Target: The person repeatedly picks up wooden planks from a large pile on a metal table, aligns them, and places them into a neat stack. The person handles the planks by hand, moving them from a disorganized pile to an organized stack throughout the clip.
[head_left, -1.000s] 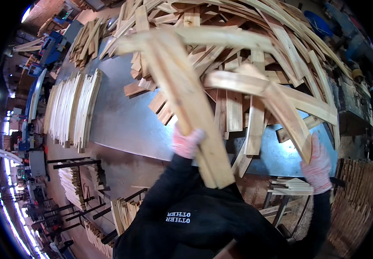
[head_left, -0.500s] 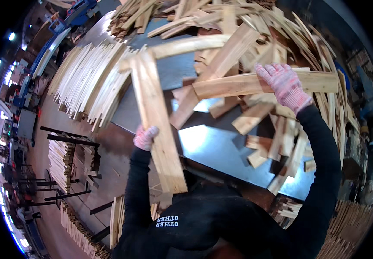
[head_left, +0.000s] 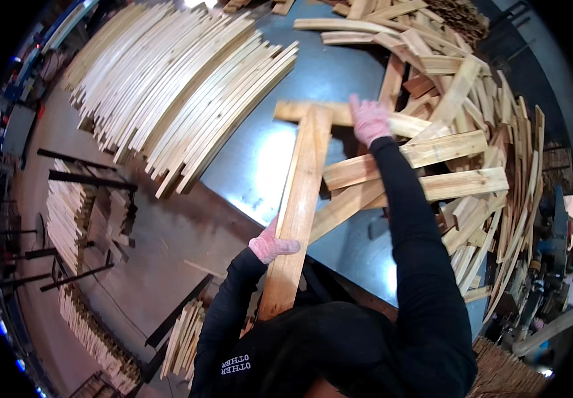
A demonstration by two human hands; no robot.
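A flat, light-brown wooden board (head_left: 301, 192) slants up and away from my body over the table's near edge. My left hand (head_left: 273, 245), in a pale pink knitted glove, is closed around its left side, thumb across its face. Another wooden board (head_left: 399, 124) lies crosswise behind the first one's far end, its left part blurred. On that crosswise board is my right hand (head_left: 370, 121), gloved alike, fingers bent over it; its underside is hidden. Several loose boards (head_left: 426, 151) lie under and beside my right forearm.
A metal-topped table (head_left: 266, 159) bears a neat row of long pale strips (head_left: 167, 86) at left. Right of it is a jumbled heap of offcuts (head_left: 459, 99). Black racks (head_left: 94, 179) with stacked strips stand on the floor at left. Machinery (head_left: 538, 265) stands at far right.
My view has shifted, bringing more of the strip row into sight. My right hand has left the board at right and is now on the crosswise one. My left hand keeps its board.
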